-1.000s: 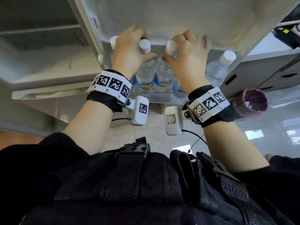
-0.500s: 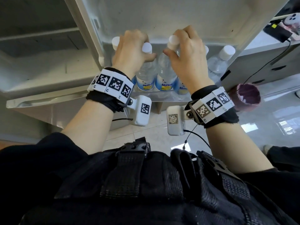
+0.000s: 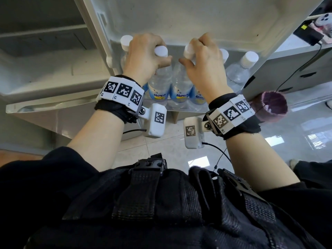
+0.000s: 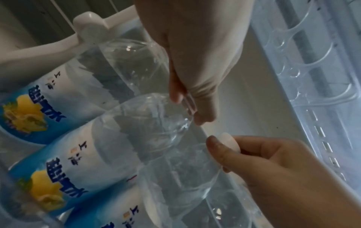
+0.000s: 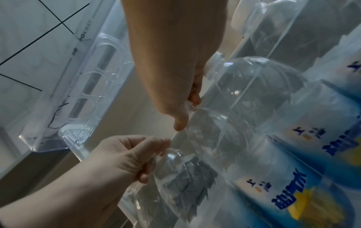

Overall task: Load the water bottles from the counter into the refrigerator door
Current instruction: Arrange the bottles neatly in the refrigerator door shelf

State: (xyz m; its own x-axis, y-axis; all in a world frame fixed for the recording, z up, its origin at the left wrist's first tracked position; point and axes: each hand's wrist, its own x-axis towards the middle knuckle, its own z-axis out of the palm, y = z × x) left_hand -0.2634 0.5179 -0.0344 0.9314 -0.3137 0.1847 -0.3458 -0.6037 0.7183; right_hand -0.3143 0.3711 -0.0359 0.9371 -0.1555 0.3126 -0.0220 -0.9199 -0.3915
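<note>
Fingers (image 3: 162, 59) of both hands around white-capped necks of two blue-labelled bottles, yellow fruit print, label characters too blurred.

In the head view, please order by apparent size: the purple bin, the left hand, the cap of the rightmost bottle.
1. left hand
2. purple bin, farther away, so only apparent
3. cap of the rightmost bottle

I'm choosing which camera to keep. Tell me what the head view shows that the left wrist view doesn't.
Head only: both wristbands, the unlabeled bottle at the row's right end, and a purple bin on the floor.

Left wrist only: the clear egg tray on the door, and the bottle labels' lemon picture up close.

Both: the left hand and right hand each gripping a bottle neck in the door shelf.
</note>
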